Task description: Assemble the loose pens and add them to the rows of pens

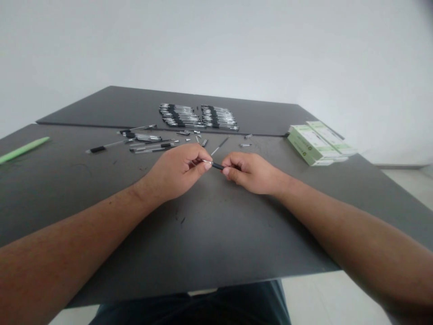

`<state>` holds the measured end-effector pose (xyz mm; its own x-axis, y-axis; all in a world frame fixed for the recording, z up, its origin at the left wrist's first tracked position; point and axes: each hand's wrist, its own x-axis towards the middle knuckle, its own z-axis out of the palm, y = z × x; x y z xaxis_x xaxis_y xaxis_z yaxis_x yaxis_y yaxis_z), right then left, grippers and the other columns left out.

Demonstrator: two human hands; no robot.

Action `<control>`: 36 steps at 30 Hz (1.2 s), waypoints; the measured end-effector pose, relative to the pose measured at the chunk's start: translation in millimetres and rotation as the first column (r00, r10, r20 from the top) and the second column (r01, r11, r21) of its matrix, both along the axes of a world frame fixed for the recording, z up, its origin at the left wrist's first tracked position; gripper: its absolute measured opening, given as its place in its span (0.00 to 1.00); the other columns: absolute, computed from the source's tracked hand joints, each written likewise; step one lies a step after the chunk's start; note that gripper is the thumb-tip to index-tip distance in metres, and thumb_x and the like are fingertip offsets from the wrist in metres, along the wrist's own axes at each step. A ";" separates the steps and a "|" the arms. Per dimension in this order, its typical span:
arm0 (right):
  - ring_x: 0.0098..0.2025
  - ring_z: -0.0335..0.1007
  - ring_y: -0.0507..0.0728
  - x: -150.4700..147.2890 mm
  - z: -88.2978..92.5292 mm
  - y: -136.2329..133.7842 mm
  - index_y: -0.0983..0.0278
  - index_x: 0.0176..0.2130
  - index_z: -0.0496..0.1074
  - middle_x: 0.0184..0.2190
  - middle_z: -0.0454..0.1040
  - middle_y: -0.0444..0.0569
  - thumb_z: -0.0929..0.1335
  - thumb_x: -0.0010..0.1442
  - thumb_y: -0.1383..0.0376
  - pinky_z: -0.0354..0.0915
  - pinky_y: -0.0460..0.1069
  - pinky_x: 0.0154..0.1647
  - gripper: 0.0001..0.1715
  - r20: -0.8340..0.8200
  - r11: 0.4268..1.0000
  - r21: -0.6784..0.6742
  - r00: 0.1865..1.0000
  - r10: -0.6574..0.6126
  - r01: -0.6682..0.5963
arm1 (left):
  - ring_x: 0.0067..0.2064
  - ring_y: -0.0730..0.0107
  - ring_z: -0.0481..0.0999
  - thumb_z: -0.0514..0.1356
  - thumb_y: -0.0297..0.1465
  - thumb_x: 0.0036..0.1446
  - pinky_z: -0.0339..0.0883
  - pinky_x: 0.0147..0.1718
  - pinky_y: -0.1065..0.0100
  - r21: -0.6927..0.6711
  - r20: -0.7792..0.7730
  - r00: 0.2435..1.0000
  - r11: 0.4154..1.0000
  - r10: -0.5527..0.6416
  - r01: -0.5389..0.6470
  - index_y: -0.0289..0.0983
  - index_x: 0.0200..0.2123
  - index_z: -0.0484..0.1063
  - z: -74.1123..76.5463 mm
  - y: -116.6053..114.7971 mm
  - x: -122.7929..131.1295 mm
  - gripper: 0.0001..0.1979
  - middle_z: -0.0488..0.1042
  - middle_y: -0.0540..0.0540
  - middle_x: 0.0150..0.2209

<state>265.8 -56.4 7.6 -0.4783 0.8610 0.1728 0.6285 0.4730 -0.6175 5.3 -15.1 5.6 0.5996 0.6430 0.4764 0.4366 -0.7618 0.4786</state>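
Observation:
Between my two hands, just above the dark table (216, 234), is a pen (217, 166) with a black grip. My left hand (181, 169) pinches its thin metallic-looking end between thumb and forefinger. At the other end, the fingers of my right hand (252, 171) close on the black part. Most of the pen is hidden by my fingers. Beyond my hands lie a loose pen refill (220, 145) and several small pen parts (204, 142). Left of them are several pens and clear barrels (154, 147), lying roughly sideways.
Two rows of pens (181, 116) (219, 117) lie side by side at the back of the table. Green and white boxes (314, 143) stand at the right. A long green object (25, 150) lies at the left edge. A wall (216, 49) rises behind the table.

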 end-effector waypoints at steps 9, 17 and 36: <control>0.34 0.69 0.54 1.4 -3.2 3.6 0.60 0.43 0.75 0.34 0.79 0.44 0.68 0.72 0.59 0.61 0.49 0.39 0.08 0.035 0.999 0.037 0.999 -0.014 0.013 | 0.35 0.62 0.82 0.63 0.40 0.67 0.75 0.39 0.63 -0.063 0.009 0.998 0.996 0.062 -0.061 0.43 0.39 0.81 -5.2 -1.6 1.5 0.09 0.84 0.49 0.34; 0.41 0.74 0.60 26.8 -1.8 26.3 0.61 0.49 0.78 0.41 0.83 0.52 0.66 0.74 0.61 0.66 0.52 0.46 0.12 0.105 0.955 0.216 0.968 -0.227 0.201 | 0.38 0.60 0.84 0.66 0.39 0.65 0.78 0.41 0.60 -0.158 0.078 0.989 0.981 0.124 -0.111 0.43 0.48 0.79 -14.8 4.9 -0.3 0.11 0.86 0.47 0.39; 0.54 0.81 0.66 62.5 -23.4 64.0 0.63 0.54 0.85 0.52 0.86 0.60 0.71 0.71 0.67 0.72 0.56 0.60 0.15 0.397 0.894 0.300 0.809 -0.433 0.332 | 0.37 0.61 0.83 0.64 0.38 0.66 0.78 0.42 0.61 -0.108 -0.029 0.997 0.992 0.067 -0.070 0.42 0.45 0.81 -15.2 3.6 1.5 0.10 0.85 0.47 0.36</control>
